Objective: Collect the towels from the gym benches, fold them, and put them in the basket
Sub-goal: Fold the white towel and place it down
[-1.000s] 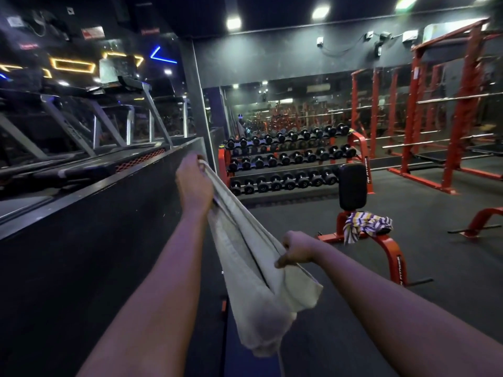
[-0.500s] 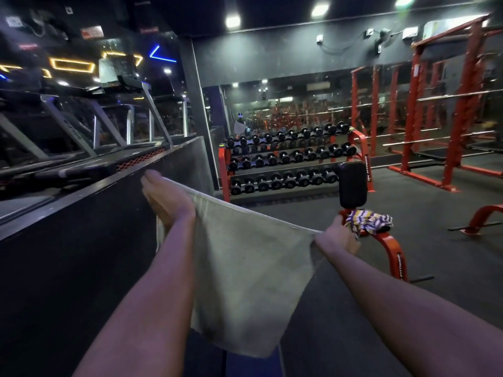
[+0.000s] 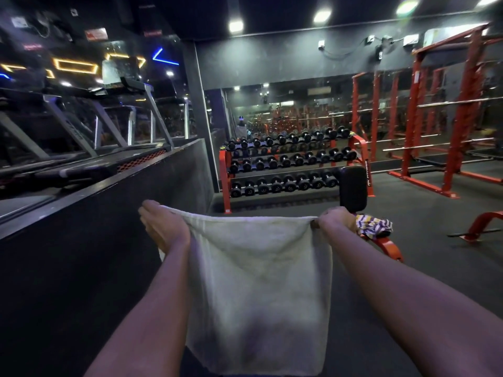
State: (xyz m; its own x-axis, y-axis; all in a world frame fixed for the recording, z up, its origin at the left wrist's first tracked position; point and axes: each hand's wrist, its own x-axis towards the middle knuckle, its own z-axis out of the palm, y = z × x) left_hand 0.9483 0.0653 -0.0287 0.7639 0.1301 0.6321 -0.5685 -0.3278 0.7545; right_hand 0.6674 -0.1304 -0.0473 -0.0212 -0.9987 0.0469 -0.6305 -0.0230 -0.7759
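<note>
Pale towel (image 3: 258, 289) held up w/ both hands – left hand (image 3: 163, 229) & right hand (image 3: 336, 223) each grip pinching a top corner. Striped towel (image 3: 374, 225) sits on the red desk (image 3: 389, 246) behind; its white lettering's too blurry to read.

White lettering on red dumbbell rack upright (image 3: 366, 172) (too blurred to read)

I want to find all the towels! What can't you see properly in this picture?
- Basket: nowhere in the head view.
- White towel: bottom edge cut off by the frame; the left hand and right hand cover its top corners.
- Striped towel: partly hidden behind the right hand.
- Red bench: its seat is covered by the striped towel and the right arm.
- Dumbbell rack: weight markings too small.
</note>
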